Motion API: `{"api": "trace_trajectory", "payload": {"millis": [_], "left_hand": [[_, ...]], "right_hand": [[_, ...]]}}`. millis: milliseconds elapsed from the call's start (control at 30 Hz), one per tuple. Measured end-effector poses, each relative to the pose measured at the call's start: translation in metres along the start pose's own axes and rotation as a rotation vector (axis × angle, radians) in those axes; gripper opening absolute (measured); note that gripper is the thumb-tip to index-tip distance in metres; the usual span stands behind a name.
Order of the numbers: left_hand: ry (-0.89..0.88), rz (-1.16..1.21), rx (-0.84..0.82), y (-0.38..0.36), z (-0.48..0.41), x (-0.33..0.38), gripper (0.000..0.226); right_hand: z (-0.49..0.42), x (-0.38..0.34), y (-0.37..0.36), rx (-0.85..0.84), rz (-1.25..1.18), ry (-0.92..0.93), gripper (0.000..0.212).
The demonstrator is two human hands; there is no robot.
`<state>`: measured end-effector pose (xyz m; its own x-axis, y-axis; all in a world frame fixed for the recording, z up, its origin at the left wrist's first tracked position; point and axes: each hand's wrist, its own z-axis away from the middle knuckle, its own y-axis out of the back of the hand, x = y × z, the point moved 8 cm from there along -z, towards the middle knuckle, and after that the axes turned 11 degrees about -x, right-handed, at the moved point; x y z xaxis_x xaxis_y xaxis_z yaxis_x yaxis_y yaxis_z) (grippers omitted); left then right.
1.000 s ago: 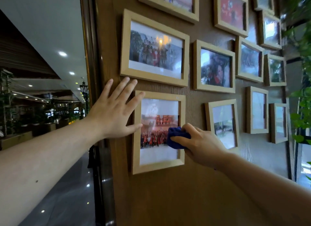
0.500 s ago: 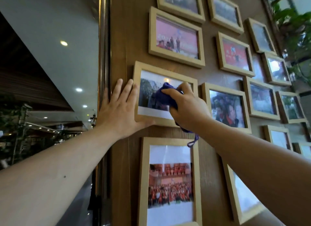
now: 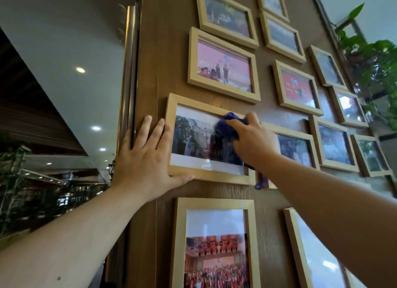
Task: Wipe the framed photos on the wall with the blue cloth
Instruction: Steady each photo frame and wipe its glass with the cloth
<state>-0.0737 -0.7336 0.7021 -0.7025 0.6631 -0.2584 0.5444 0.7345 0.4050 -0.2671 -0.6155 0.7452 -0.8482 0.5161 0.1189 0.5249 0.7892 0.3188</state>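
- Head view: the right hand [image 3: 253, 141] has moved up from the lower portrait frame [image 3: 214, 242], where it was a second ago, to the landscape frame [image 3: 206, 137] above it.
- It is curled tight around the bunched blue cloth [image 3: 227, 126], pressing it on the right half of that frame's glass; a loose tag of cloth hangs below the wrist.
- The left hand [image 3: 146, 156] has come up too. It lies flat and spread, holding nothing, fingers on the wall [image 3: 150, 51] at the frame's left edge, thumb under its bottom rail, steadying it.
- Judged from this, the lower frame is done and this one is mid-wipe; the frames higher up and to the right remain.
- Writing: pale digits, seemingly "202", show in the pink photo [image 3: 223, 64]; a small round sticker on the lower frame's top rail is unreadable.
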Motion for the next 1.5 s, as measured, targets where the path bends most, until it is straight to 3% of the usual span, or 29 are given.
{"api": "trace_trajectory", "payload": {"millis": [167, 300, 367, 433, 733, 1067, 1200, 1500], "left_hand": [[0.01, -0.004, -0.006, -0.002, 0.001, -0.001, 0.121], [0.006, -0.013, -0.002, -0.001, 0.001, 0.0, 0.12], [0.005, -0.021, 0.003, 0.0, 0.001, 0.001, 0.119], [-0.001, -0.02, 0.005, 0.001, 0.001, 0.001, 0.119], [0.011, -0.005, -0.005, -0.003, -0.001, 0.0, 0.121], [0.009, -0.017, 0.006, 0.001, 0.002, 0.002, 0.121], [0.024, -0.042, -0.004, -0.001, 0.0, 0.001, 0.121], [0.043, -0.053, -0.043, -0.004, -0.001, 0.001, 0.121]], "right_hand": [[0.002, 0.004, -0.012, -0.08, -0.008, -0.078, 0.047], [0.008, -0.06, -0.004, -0.063, -0.124, 0.194, 0.055], [0.016, -0.096, 0.002, -0.039, -0.073, 0.353, 0.056], [0.019, -0.109, 0.007, -0.021, -0.035, 0.398, 0.055], [0.042, 0.002, -0.014, -0.18, 0.118, 0.159, 0.049], [0.046, -0.119, 0.008, -0.149, 0.022, 0.587, 0.047], [0.049, -0.093, 0.005, -0.186, 0.056, 0.587, 0.045], [0.066, 0.004, -0.015, -0.292, 0.25, 0.404, 0.046]]}}
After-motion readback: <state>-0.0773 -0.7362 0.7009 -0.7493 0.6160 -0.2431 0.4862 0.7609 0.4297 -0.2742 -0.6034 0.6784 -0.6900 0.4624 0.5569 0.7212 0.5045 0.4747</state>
